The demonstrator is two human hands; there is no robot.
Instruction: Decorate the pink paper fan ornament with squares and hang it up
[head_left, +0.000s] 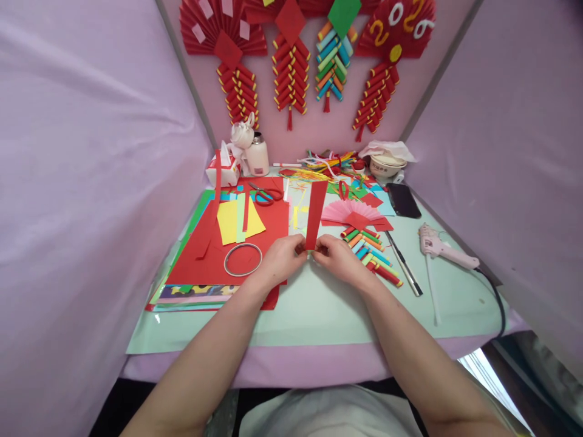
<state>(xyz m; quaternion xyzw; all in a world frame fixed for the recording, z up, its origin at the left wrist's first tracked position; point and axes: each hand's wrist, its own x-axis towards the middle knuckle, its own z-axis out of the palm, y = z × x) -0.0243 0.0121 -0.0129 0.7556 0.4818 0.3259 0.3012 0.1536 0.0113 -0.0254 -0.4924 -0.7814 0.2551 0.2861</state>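
Observation:
A red paper strip (316, 212) stands nearly upright between my hands over the middle of the table. At its lower left corner, my left hand (288, 258) pinches the strip's end. My right hand (334, 256) has its fingers closed on the same end from the other side. Just beyond the right hand lies a pink pleated paper fan (353, 212) with a red piece on it. Rolled paper tubes in several colours (371, 255) are set in slanting rows below the fan. Left of my left hand, a roll of tape (243, 260) rests on red paper sheets (268, 237).
Red-handled scissors (269, 195) and yellow paper (239, 221) lie on the paper stack. At right are a pen-like cutter (404, 264), a glue gun (449, 247) with its cord, and a phone (403, 200). A white bottle (258, 156) and bowl (387, 165) stand at the back.

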